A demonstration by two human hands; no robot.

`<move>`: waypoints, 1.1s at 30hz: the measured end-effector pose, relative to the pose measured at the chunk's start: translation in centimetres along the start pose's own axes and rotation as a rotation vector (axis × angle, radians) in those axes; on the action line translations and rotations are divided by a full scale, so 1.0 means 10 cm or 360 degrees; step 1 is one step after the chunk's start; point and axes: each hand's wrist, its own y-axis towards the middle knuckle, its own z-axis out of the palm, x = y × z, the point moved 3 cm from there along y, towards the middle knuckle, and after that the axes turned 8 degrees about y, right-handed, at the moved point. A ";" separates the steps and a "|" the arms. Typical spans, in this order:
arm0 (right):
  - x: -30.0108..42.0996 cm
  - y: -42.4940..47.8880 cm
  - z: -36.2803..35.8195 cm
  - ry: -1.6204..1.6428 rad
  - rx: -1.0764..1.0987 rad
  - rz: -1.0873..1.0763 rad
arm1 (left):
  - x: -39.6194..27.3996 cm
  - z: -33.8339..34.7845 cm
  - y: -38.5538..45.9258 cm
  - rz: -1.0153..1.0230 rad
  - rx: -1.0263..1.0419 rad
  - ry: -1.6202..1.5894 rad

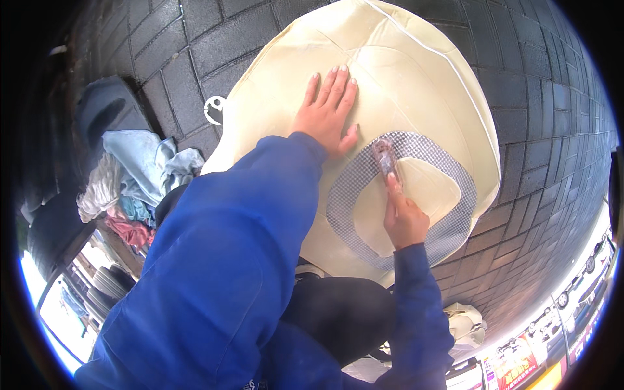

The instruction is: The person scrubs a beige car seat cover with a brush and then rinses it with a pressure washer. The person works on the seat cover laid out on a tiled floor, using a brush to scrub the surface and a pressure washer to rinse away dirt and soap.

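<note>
A large cream upholstered cover (429,97) with white piping and an oval houndstooth band (438,165) lies before me on the paving. My left hand (329,109) rests flat on its cream surface, fingers spread, holding nothing. In my right hand (404,214) is a scrub brush (386,158), seen from its back; it lies across the patterned band and its bristles are hidden. A flat white ring-shaped piece (214,110) sticks out at the cover's left edge.
Wet paving bricks (536,112) surround the cover. Crumpled blue, white and red cloths (141,170) lie at the left, near stacked tyres (109,287). Another cream cover (465,324) lies at the lower right. Parked vehicles stand at the far right edge.
</note>
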 end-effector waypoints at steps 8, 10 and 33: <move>0.12 1.15 0.15 0.0488 -0.0554 0.0188 | -0.04 0.04 -0.02 -0.0013 -0.0124 0.0127; 0.08 0.70 0.01 0.0568 -0.0595 0.0317 | -0.04 0.07 -0.01 0.0036 -0.0089 0.0066; 0.07 0.12 -0.07 0.0832 -0.0374 0.0906 | 0.01 0.11 0.01 0.0030 -0.0132 0.0146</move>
